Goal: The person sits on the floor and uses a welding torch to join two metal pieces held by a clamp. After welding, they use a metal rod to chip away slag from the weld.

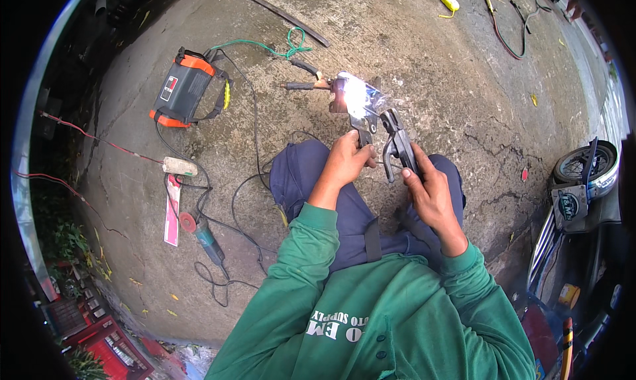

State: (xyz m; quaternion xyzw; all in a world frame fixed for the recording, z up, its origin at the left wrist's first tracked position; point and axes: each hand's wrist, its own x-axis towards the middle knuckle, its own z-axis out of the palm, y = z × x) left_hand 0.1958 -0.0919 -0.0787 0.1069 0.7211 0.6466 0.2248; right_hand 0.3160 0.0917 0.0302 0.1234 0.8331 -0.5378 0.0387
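My right hand [432, 192] is closed around the handle of a black welding electrode holder [399, 143], whose jaw points up and left. Beyond the jaw, a bright white arc glares over a metal bracket [338, 96] and washes out its middle. Closed on the near end of this bracket is my left hand [346, 160], keeping it just above or on the concrete; which of the two I cannot tell. A ground clamp [307, 85] with a copper-coloured jaw grips or touches the bracket's left side. The electrode itself is lost in the glare.
A black and orange welding machine [184, 89] lies at left with cables trailing across the concrete. Nearer are an angle grinder [207, 242] and a pink-and-white strip [172, 211]. A flat metal bar [283, 17] lies far ahead. A wheel [585, 161] stands at right.
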